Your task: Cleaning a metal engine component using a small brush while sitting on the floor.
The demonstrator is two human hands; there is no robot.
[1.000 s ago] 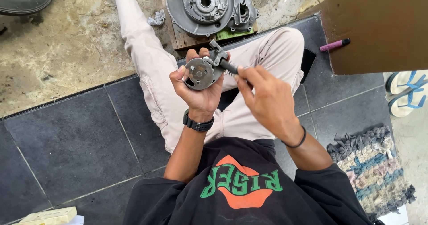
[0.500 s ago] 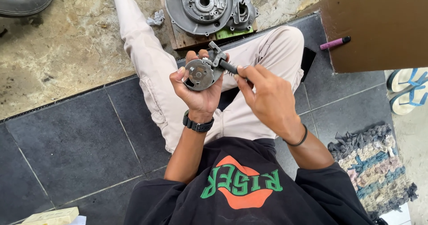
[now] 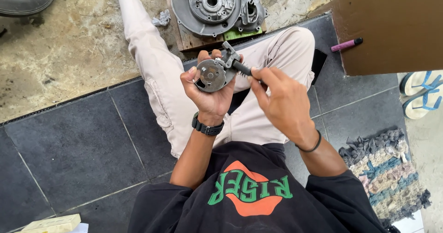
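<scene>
Now my left hand (image 3: 210, 92) grips the round metal part (image 3: 211, 74) above my lap; my right hand (image 3: 281, 104) clasps the tool (image 3: 240, 67) on its bracket (still attached); the engine cover (image 3: 217, 7) waits on the board (image 3: 184, 37).

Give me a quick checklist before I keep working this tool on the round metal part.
1. Left hand grips the round metal part: ok.
2. Right hand holds the dark tool: ok.
3. Tool tip seated on the part: cannot tell, the contact is too small to see.
4. Part held above the lap, apart from the engine cover: ok.
5. Purple marker out of the way: ok.
</scene>
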